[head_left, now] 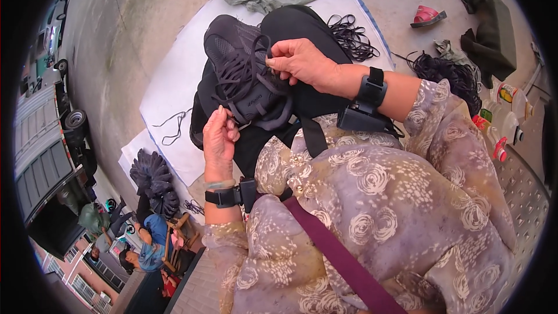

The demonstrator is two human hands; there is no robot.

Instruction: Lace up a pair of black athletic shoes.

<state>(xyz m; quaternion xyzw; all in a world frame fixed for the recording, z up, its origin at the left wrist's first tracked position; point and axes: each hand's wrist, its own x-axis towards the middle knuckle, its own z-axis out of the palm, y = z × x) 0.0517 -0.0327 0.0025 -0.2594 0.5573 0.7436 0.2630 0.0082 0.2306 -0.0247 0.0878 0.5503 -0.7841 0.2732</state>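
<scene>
A black sneaker [229,52] lies on my lap, its toe pointing away and its collar toward me. Dark shoelaces [239,75] criss-cross loosely over its tongue. On the right of the shoe, my right hand [299,64] pinches a loop of the lace between thumb and fingers. Lower left, beside the collar, my left hand [221,131] has thumb and forefinger pressed together on a piece of lace, most of which the fingers hide. Black cloth covers my legs under the shoe.
A white sheet [174,102] lies on the ground, with loose black laces [351,38] on its right part. A dark lace bundle [444,75] and a pink sandal [428,16] are at right. Stacked dark shoes [154,177] stand lower left, near a seated person [148,244] and a truck [43,157].
</scene>
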